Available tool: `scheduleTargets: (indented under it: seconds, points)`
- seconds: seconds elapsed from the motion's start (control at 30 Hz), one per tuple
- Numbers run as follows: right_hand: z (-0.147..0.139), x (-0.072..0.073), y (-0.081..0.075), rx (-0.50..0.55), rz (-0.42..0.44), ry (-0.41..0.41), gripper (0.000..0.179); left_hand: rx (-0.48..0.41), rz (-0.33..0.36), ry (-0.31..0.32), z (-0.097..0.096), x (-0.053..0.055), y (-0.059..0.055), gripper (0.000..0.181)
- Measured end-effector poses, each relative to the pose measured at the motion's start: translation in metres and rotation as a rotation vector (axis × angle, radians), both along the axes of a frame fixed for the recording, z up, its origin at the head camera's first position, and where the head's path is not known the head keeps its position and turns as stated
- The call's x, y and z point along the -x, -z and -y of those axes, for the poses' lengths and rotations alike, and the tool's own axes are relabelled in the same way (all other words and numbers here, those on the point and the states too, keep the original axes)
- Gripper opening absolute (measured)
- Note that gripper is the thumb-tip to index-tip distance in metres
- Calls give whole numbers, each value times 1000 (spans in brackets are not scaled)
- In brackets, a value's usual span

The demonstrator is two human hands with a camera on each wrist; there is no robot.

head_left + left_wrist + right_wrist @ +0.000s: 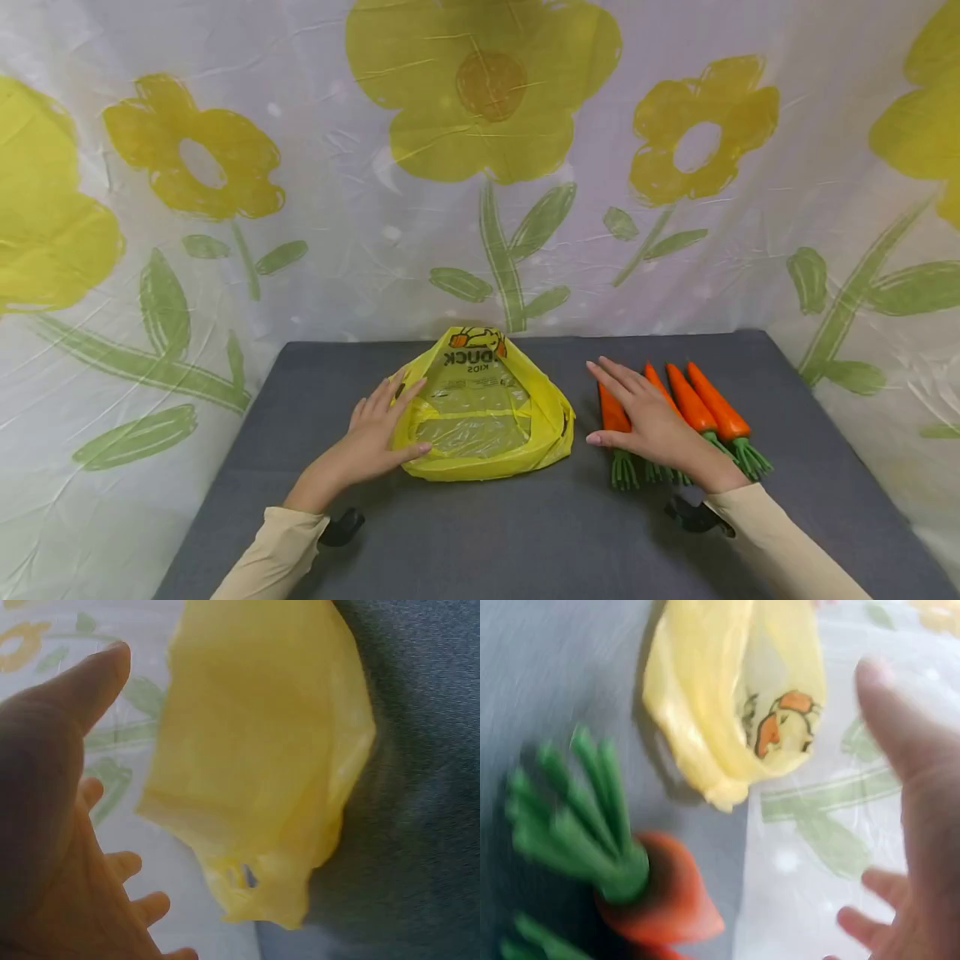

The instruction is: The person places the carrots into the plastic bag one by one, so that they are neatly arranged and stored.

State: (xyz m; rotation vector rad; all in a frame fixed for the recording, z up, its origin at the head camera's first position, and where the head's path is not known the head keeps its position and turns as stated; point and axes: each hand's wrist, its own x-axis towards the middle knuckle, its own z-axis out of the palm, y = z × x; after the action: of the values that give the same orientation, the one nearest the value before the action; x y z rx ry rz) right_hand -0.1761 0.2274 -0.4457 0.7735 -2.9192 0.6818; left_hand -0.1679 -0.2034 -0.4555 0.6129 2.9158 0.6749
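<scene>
Pictured w/ L hand [375, 435] beside bag [483, 404] nr far edge of surface [510, 533], R hand [656, 423] over carrots [692, 402] toward far R corner, both w/ fingers spread, gripping nothing. Judged at early stage, w/ bag open but no carrot visible inside, all 4 outside.

Head cam looks forward-down from the near side of the yellow bag [474, 408], well back; left and right wrist cams view it close-up from its left and right, both sharing bag and desk [487, 537].
</scene>
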Motion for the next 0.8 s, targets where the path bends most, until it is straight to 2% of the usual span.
scheduleTargets:
  seconds: [0.13, 0.3, 0.4, 0.57, 0.8]
  points:
    - [1, 0, 4, 130, 131, 105, 100, -64, 23, -10, 5, 3, 9, 89]
    - [1, 0, 10, 187, 192, 200, 98, -113, 40, -2, 7, 5, 20, 76]
    - [2, 1, 14, 185, 193, 238, 95, -119, 66, -2, 6, 5, 24, 72]
    - [4, 2, 17, 169, 231, 286, 91, -129, 124, -26, 7, 6, 26, 83]
    - [3, 4, 21, 153, 268, 317, 90, -150, 136, -40, 6, 5, 25, 93]
